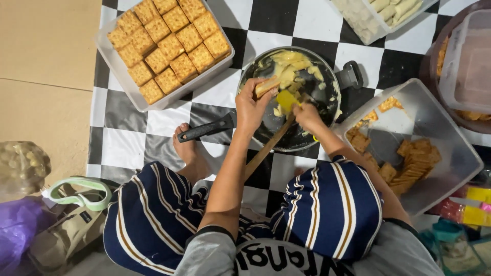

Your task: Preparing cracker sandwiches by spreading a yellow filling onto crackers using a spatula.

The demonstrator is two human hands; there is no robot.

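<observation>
- A home floor, set up for informal food making; no counter or table anywhere in view.
- Black-and-white checkered mat (128, 143) spread over a plain tan floor (46, 61).
- Seated cross-legged in striped trousers, bare foot (186, 151) resting on the mat.
- Dark frying pan (307, 128) with yellow filling placed straight on the mat.
- Clear plastic containers all around: one packed with square crackers (166, 48), one half-empty tub (440, 133) with loose crackers, another with pale pieces (378, 13) at the top edge.
- Household clutter at the sides: a beige bag with a green handle (76, 214), purple plastic (18, 225), coloured packets (473, 207).
</observation>
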